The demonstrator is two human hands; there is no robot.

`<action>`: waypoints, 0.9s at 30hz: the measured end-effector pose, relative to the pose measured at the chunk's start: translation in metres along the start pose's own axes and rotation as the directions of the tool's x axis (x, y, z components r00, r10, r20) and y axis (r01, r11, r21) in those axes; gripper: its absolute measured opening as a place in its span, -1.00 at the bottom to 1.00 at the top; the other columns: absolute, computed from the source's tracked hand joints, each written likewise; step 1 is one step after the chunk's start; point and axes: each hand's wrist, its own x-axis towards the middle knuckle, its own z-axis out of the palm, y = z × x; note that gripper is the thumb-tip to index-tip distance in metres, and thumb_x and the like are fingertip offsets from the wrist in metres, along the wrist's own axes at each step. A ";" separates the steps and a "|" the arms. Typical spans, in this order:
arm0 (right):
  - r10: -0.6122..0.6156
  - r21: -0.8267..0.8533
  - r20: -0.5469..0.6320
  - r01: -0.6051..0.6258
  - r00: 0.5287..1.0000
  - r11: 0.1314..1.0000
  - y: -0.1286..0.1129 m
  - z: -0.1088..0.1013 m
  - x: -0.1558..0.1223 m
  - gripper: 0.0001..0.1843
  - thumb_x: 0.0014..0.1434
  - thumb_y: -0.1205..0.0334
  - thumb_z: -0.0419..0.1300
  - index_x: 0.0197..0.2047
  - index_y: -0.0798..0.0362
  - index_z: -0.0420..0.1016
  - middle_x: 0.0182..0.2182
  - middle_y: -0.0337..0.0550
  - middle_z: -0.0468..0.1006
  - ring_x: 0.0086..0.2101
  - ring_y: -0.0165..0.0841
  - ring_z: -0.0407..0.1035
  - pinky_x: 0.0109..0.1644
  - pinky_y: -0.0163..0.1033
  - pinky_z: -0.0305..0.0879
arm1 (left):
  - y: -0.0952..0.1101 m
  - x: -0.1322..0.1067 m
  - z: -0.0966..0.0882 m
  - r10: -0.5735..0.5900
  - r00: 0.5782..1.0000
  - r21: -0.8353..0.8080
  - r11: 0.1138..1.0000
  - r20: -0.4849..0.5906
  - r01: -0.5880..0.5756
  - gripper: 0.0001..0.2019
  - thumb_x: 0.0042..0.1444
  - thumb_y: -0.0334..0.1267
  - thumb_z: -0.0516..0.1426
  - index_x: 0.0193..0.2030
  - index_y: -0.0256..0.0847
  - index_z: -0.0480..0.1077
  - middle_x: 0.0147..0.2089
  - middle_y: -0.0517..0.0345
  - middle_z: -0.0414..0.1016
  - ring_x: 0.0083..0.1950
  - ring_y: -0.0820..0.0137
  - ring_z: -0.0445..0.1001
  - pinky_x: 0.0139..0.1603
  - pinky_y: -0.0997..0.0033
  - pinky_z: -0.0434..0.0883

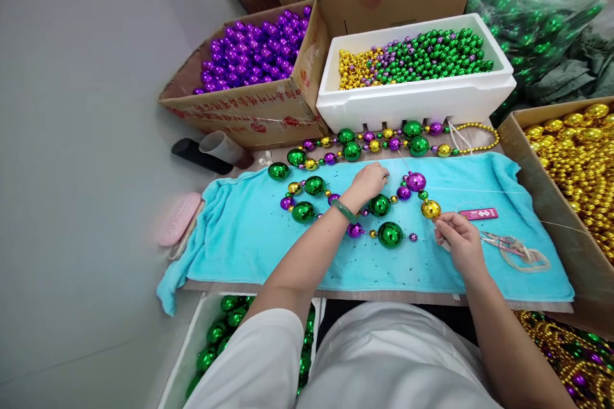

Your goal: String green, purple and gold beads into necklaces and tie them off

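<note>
On a turquoise towel (259,249) lies a strand of shiny green, purple and gold beads, with a green bead (390,234) near its lower end. My right hand (459,241) pinches a large gold bead (430,209) at the strand's right end. Beside that bead are a small green one and a large purple bead (416,182). My left hand (368,184), a green bangle on its wrist, hovers above the strand with its fingertips together. What they hold is too small to make out. A thin white thread (480,190) runs right from the beads.
Behind the towel lie a finished-looking bead strand (352,151), a carton of purple beads (261,54) and a white foam box (407,96). Scissors (508,243) and a pink label (480,213) sit at right, near a carton of gold beads (537,160). A loose green bead (279,170) rests at left.
</note>
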 end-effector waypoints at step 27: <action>0.068 -0.009 0.040 -0.068 0.997 0.998 -0.007 0.007 -0.007 -0.73 -0.04 0.05 0.32 -0.43 0.08 0.43 -0.67 -0.32 0.34 -0.62 -0.51 0.18 -0.57 -0.38 0.10 | 0.028 -0.038 -0.029 -0.075 0.983 -0.969 0.170 0.166 0.176 -0.88 0.16 -0.29 0.18 -0.21 -0.29 0.41 -0.30 0.09 0.56 -0.37 0.49 0.52 -0.33 0.49 0.42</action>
